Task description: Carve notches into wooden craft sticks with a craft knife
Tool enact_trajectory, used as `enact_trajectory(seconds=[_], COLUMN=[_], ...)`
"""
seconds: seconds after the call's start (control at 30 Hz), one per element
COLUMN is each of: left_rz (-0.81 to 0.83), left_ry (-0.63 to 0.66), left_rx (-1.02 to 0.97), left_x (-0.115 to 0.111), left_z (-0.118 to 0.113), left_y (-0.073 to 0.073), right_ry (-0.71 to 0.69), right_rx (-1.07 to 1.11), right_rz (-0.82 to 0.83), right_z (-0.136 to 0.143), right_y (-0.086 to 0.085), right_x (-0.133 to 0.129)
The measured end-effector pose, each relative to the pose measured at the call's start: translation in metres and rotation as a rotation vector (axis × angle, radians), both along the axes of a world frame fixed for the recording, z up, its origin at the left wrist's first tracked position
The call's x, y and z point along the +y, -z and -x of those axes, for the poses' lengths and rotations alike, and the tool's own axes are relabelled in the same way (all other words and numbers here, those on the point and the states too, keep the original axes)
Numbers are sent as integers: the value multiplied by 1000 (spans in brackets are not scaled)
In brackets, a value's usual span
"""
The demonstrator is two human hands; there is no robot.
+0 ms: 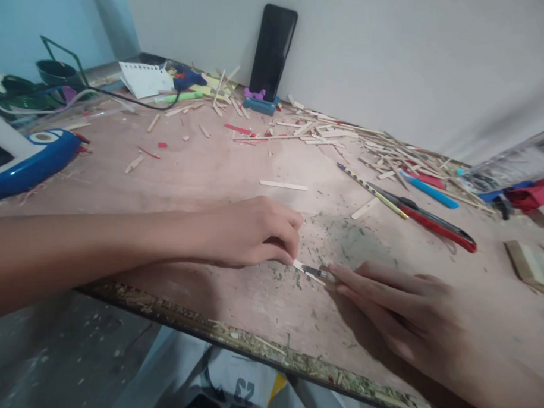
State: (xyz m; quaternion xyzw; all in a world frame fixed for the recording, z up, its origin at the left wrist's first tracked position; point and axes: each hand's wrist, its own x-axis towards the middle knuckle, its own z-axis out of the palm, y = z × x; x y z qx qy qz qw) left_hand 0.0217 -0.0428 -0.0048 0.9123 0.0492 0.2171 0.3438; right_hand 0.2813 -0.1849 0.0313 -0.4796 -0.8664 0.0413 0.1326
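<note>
My left hand (273, 231) is closed, its fingertips pinching one end of a thin pale wooden stick (317, 280) flat against the tabletop. From the right, my right hand (391, 301) grips a small craft knife (318, 272), its handle mostly hidden by the fingers. The blade lies along the stick, close to the left fingertips. Another pale stick (283, 185) lies loose just beyond my left hand. Small dark green shavings are scattered around both hands.
A phone (273, 52) leans upright in a blue stand (262, 105) by the wall. Many sticks lie along the back. A red and black cutter (433, 222), a patterned pencil (374, 191) and a blue tool (430, 190) lie right; a blue-based device (34, 162) stands left. The table edge (241, 342) is near.
</note>
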Motion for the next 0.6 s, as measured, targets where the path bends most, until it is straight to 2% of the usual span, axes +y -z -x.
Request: enact_trajectory(seconds=[0.17, 0.4, 0.6], left_rz=[1, 4, 3], left_ry=[-6, 1, -7], left_rx=[1, 5, 13], left_x=[0, -1, 0], left_z=[-1, -1, 1], left_y=[0, -1, 0], right_ry=[9, -19, -28], right_rx=[-12, 15, 25], right_rz=[71, -5, -8], right_z=[0, -2, -5], right_y=[-4, 3, 5], right_x=[-1, 2, 0])
